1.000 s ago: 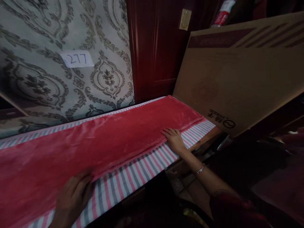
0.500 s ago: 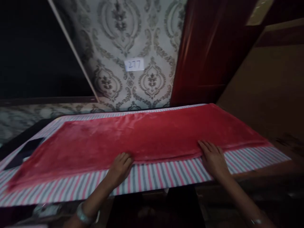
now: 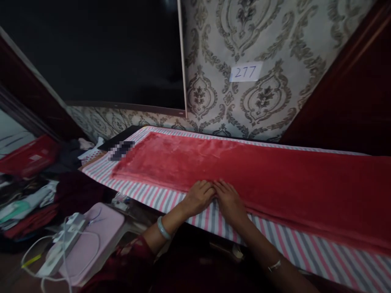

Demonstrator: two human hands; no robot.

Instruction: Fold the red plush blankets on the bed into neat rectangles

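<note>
A red plush blanket [image 3: 275,179], folded into a long strip, lies flat over a striped cloth [image 3: 159,197] on the table. At the blanket's front edge, left of its middle, my left hand [image 3: 198,198] is closed with its fingers curled on the fabric. My right hand [image 3: 231,203] is right beside it, fingertips almost meeting the left ones, and also closes on that edge. Both thumbs are mostly hidden. The blanket's right end runs out of view.
A dark pixelated item [image 3: 121,150] lies by the blanket's left end. Below left, a white power strip [image 3: 62,244] with cables rests on a pink stool [image 3: 105,221]. Piled clothes [image 3: 33,207] lie farther left. Behind the table are a black screen [image 3: 122,53] and a paper marked 277 [image 3: 246,72].
The view has swung left, bringing the stool and clothes into sight. My hands, wide apart on the blanket's front edge before, are now close together.
</note>
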